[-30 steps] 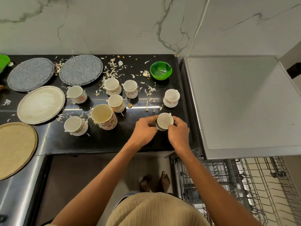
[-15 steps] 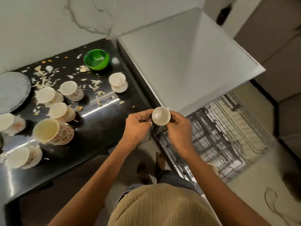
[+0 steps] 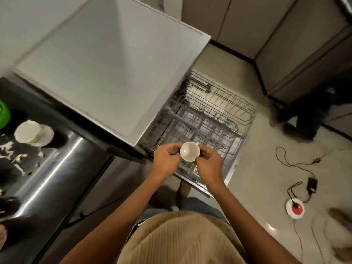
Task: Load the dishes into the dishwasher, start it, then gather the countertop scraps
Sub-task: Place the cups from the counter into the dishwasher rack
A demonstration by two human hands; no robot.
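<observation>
Head view, centre of frame: one white cup [image 3: 189, 151], mouth up, gripped between my left hand [image 3: 167, 161] and right hand [image 3: 209, 164], fingers of both closed on its sides. Wire rack [image 3: 207, 119] of the open dishwasher: directly below and beyond the cup, running toward upper right. Both hands equally near. Cup probably needs inverting before seating. More cups on the worktop [image 3: 51, 168], left edge.

A home kitchen: a dishwasher with its wire racks [image 3: 207, 119] pulled out at frame centre, a dark glossy surface [image 3: 49, 168] at left carrying a used cup [image 3: 31, 132] and food scraps [image 3: 11, 151], cabinet doors [image 3: 285, 35] upper right, tiled floor [image 3: 257, 168].
</observation>
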